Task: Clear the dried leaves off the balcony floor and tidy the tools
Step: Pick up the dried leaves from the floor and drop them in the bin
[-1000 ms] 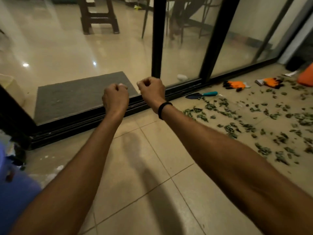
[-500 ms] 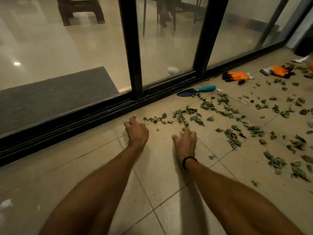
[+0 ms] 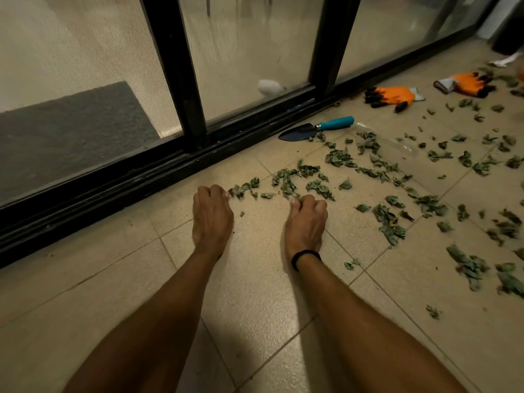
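Dried green leaves [image 3: 286, 180] lie scattered over the beige floor tiles from the middle to the right edge. My left hand [image 3: 212, 214] rests on the tile with its fingers curled under, knuckles right beside the leftmost leaves. My right hand [image 3: 306, 219], with a black band at the wrist, sits beside it, also curled, at the near edge of the leaf patch. Nothing shows in either hand; what is under the fingers is hidden. A trowel [image 3: 317, 129] with a teal handle lies by the door track. Two orange gloves [image 3: 394, 96] [image 3: 467, 83] lie further right.
The black sliding-door track [image 3: 141, 177] and glass panels run along the far side. A grey mat [image 3: 71, 123] lies indoors behind the glass. A clear plastic item [image 3: 391, 144] lies among the leaves. Bare tiles [image 3: 99, 293] stretch to the left and near me.
My hands came down from chest height, where they were fists, to the floor, and now rest curled at the edge of the leaves. The view moved lower and closer.
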`<act>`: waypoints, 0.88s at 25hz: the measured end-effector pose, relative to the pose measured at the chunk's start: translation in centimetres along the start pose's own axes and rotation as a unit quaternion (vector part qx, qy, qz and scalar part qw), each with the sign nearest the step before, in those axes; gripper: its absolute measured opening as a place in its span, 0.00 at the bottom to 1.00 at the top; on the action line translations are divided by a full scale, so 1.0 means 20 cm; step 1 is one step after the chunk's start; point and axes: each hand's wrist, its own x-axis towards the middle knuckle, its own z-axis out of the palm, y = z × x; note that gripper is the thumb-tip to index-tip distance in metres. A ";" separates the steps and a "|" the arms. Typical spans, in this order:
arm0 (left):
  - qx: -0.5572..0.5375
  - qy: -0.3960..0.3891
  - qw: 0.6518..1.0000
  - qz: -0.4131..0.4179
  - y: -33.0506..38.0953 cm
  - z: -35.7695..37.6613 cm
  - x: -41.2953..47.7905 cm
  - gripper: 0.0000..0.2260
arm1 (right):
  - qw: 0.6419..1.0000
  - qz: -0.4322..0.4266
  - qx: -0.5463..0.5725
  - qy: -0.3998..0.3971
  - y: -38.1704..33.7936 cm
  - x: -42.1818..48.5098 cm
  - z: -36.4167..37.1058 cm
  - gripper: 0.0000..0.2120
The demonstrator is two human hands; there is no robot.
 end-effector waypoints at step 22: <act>-0.106 0.002 0.994 -0.018 0.02 -0.04 -0.02 0.18 | 0.997 -0.042 0.063 -0.004 -0.07 0.07 0.03 0.05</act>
